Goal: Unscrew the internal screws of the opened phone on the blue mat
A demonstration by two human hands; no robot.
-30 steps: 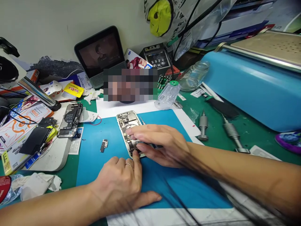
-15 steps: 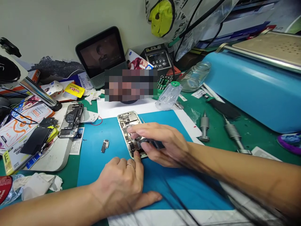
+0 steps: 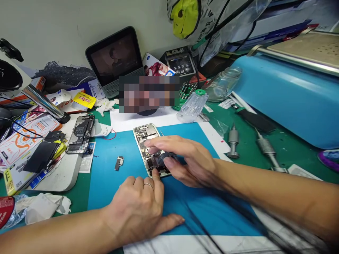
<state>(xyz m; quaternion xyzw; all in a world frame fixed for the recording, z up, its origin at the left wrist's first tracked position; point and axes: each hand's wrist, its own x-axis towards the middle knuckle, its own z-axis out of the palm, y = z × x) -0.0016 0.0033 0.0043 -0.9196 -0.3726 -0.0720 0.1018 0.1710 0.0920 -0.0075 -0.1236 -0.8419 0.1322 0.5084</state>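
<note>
An opened phone [image 3: 145,150] lies on the blue mat [image 3: 106,197], its inner parts bare. The index fingertip of my left hand [image 3: 141,201] presses on the phone's lower end. Its thumb stretches out over the mat, the other fingers are curled, and nothing is held. Above the phone's right side is my right hand [image 3: 192,160], fingers extended, with a dark object [image 3: 169,155] between thumb and fingers that I cannot make out. That hand covers much of the phone's right half. A small grey-black metal part [image 3: 119,163] rests on the mat to the left.
Another opened phone [image 3: 80,135] lies on a white stand at left, beside boxes [image 3: 29,130]. Behind are a smart display [image 3: 115,58], a clear plastic holder [image 3: 192,107], green-handled bits [image 3: 186,90] and a glass jar [image 3: 224,84]. Metal screwdrivers [image 3: 233,143] and a blue machine [image 3: 286,102] stand right.
The whole view has shifted slightly. My right thumb and the dark object have moved a little to the right over the phone. My left index finger stays on the phone's lower end.
</note>
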